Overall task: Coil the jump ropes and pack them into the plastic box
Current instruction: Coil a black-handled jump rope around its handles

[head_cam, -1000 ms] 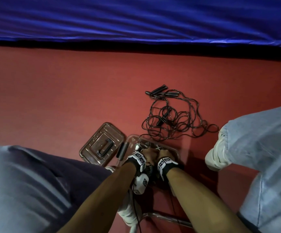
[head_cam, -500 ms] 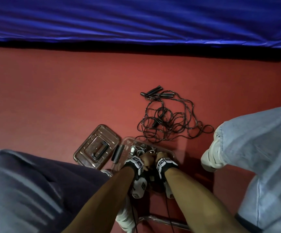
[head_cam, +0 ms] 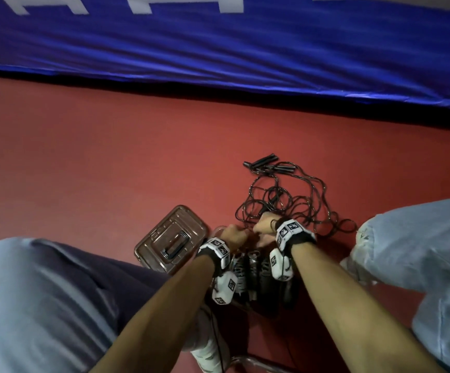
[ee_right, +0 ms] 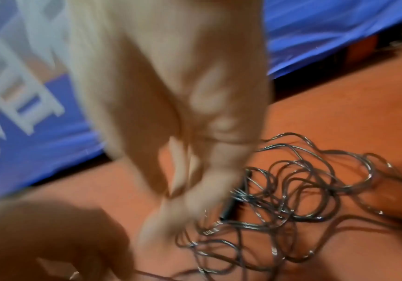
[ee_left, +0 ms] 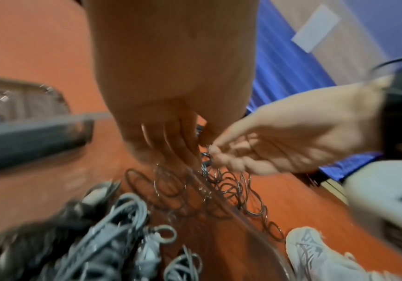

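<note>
The loose jump ropes (head_cam: pixel 288 203) lie tangled on the red floor (head_cam: pixel 110 162), directly beyond the plastic box (ee_left: pixel 255 224), which already holds coiled ropes. Their black handles (head_cam: pixel 265 164) lie at the tangle's far edge, pointing left and right. The right hand (head_cam: pixel 265 224), fingers curled and seemingly pinching a thin strand, is at the tangle's near edge. The left hand (head_cam: pixel 232 235) is beside it over the box rim, fingers curled; whether it holds anything I cannot tell. The lid (head_cam: pixel 171 238) lies left of the box.

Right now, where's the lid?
In the head view, the lid lies on the red floor, just left of the left hand and the box.
</note>
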Motion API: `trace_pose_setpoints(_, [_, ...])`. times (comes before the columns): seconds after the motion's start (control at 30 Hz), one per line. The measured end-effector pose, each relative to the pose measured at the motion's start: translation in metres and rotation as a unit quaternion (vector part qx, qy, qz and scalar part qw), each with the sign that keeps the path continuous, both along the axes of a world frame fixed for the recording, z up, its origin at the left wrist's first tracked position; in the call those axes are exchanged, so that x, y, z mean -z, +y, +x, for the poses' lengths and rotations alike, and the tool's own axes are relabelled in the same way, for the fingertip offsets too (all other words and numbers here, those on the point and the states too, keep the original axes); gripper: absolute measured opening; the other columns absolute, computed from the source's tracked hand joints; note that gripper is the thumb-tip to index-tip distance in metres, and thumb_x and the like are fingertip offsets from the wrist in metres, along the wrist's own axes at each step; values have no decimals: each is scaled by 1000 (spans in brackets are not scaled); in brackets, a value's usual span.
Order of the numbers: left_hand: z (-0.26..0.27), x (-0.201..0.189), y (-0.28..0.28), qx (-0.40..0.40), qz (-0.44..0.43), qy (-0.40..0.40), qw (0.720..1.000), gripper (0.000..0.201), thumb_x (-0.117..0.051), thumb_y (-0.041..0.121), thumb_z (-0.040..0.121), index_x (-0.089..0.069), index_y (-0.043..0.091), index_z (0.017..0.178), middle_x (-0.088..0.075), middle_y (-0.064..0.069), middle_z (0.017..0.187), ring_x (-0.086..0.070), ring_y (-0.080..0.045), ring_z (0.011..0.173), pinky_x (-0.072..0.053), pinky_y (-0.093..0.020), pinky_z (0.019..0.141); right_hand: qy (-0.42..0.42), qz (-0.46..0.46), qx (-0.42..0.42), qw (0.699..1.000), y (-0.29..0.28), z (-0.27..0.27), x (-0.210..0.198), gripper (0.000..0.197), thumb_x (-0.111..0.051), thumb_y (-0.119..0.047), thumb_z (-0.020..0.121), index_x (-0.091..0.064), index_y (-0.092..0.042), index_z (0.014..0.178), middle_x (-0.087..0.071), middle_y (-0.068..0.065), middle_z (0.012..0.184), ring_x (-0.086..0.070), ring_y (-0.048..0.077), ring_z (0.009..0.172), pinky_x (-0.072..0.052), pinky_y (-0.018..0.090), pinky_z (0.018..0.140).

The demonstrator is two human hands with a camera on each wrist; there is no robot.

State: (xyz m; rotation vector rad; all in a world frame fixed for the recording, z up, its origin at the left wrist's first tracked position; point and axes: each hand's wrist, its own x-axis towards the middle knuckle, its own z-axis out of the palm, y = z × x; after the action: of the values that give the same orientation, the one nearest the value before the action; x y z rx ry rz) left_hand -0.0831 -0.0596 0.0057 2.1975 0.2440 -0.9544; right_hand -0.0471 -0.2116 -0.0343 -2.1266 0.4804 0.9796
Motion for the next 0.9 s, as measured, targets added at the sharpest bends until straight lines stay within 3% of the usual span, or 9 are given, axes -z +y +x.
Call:
trace_pose_setpoints(0.07, [13, 7, 7, 0, 43, -43, 998, 37, -54, 41, 84, -73, 10, 85, -75, -10, 86, -70, -24, 77, -60, -34, 74, -19, 26, 54, 998, 1, 13, -5, 15, -61, -5, 94, -72, 6, 95, -71, 13, 75, -73, 19, 63, -65, 35, 66])
trace_pose_setpoints(0.13, [22, 11, 11, 12, 64, -60, 996, 37, -49, 43, 75, -66, 10, 75, -74, -11, 86, -72, -29, 80, -61, -42, 75, -22, 7, 37, 999, -1, 27, 1, 28, -55, -8, 98, -67, 4, 120, -71, 16, 104, -71, 28, 93, -60, 43, 90])
trace_pose_setpoints(0.27, [30, 3, 13, 50, 92, -63, 993, 26, -53, 24, 86, -69, 3, 87, -73, -16, 90, -71, -34, 83, -61, -43, 72, -14, -44, -62, 997, -12, 29, 27, 46, -50, -9, 101, -51, -3, 146, -53, 17, 148, -51, 33, 135, -41, 34, 112])
trace_pose_setpoints(0.53, [47, 19, 11, 115, 159, -69, 978, 33, -49, 30, 92, -70, 7, 103, -71, -16, 99, -69, -36, 91, -58, -38, 77, -30, -38, -97, 994, -23, 53, 72, 60, -49, -11, 101, -33, -14, 159, -49, 19, 152, -51, 36, 137, -49, 31, 98])
trace_pose_setpoints(0.6, [53, 23, 9, 133, 172, -60, 974, 35, -48, 33, 91, -69, 8, 103, -71, -14, 98, -69, -35, 92, -56, -37, 75, -55, -51, -110, 991, -23, 58, 78, 46, -49, -12, 101, -50, -11, 147, -61, 20, 137, -61, 39, 123, -51, 39, 97])
trace_pose_setpoints(0.67, [58, 25, 9, 148, 169, -53, 973, 34, -47, 31, 92, -70, 9, 103, -72, -11, 97, -69, -33, 91, -57, -36, 76, -88, -72, -99, 989, -24, 62, 81, 32, -51, -6, 95, -69, -16, 119, -71, 17, 112, -70, 39, 103, -58, 41, 84])
trace_pose_setpoints(0.77, [62, 31, 12, 143, 159, -44, 976, 35, -47, 32, 91, -71, 12, 105, -73, -8, 98, -70, -30, 91, -59, -37, 82, -197, -156, -19, 968, -33, 71, 78, 14, -55, -12, 91, -66, -20, 91, -70, 14, 99, -69, 39, 95, -57, 40, 78])
trace_pose_setpoints(0.83, [64, 36, 14, 124, 152, -40, 980, 34, -47, 33, 88, -71, 13, 101, -74, -7, 95, -71, -28, 87, -60, -35, 79, -244, -188, 48, 950, -41, 78, 80, 12, -60, -12, 90, -60, -14, 102, -67, 15, 105, -66, 38, 98, -53, 41, 79])
trace_pose_setpoints(0.9, [66, 40, 16, 118, 148, -36, 981, 31, -48, 32, 88, -71, 13, 97, -74, -7, 91, -71, -27, 84, -60, -33, 75, -238, -171, 104, 951, -46, 89, 84, 32, -65, -13, 90, -54, -9, 119, -61, 17, 118, -61, 39, 109, -51, 44, 85])
